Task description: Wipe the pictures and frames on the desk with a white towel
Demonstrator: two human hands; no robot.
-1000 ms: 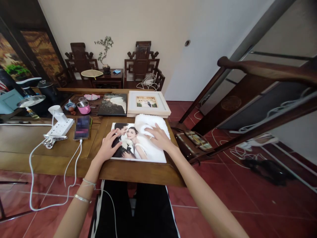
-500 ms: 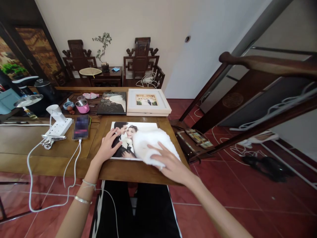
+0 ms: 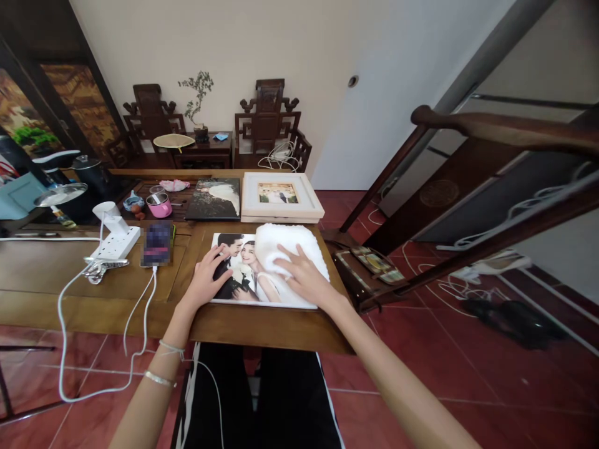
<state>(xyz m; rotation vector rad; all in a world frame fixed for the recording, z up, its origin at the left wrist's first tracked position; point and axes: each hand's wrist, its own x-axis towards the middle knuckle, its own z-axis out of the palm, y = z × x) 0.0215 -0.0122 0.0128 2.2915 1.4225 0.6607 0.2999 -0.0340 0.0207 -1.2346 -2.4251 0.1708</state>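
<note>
A photo panel (image 3: 237, 275) showing a couple in wedding clothes lies flat near the table's front edge. My left hand (image 3: 208, 275) rests on its left side, fingers spread and thumb apart. On the panel's right part my right hand (image 3: 304, 274) presses a fluffy white cloth (image 3: 307, 242) with its fingers spread out flat. The cloth hides the panel's upper right part and reaches past its far edge.
Behind the panel lie a white picture frame (image 3: 311, 193) and a dark photo panel (image 3: 199, 209). To the left are a pink cup (image 3: 160, 209), a phone (image 3: 158, 243), a power strip (image 3: 116, 244) and white cables. A wooden chair (image 3: 449, 181) stands to the right.
My right hand and the white cloth have moved away from me and slightly left, uncovering the panel's lower right part. My left hand stays on the left side of the panel.
</note>
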